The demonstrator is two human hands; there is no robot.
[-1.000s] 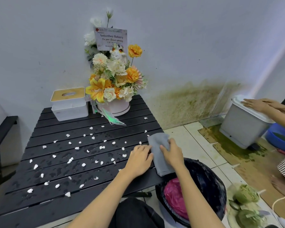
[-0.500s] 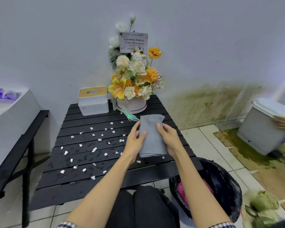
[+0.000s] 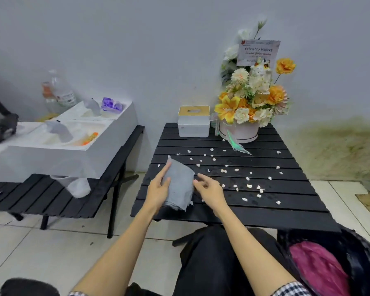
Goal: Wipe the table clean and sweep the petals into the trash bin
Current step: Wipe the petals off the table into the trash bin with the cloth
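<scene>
A grey cloth lies on the left part of the black slatted table. My left hand holds the cloth's left side, thumb on top and index finger straight along its edge; the other fingers are hidden. Just right of the cloth, my right hand hovers with loosely curled fingers and holds nothing. Several white petals are scattered over the middle and right of the table. The trash bin, lined with a black bag and holding something pink, stands at the lower right beside my knee.
A flower arrangement in a white pot and a white tissue box stand at the table's back edge. Left of the table, a black bench carries white foam boxes and bottles. The floor is tiled.
The cloth has come down from the air onto the table's left side. My right hand has let go of it. The view has swung left; the other person is out of sight.
</scene>
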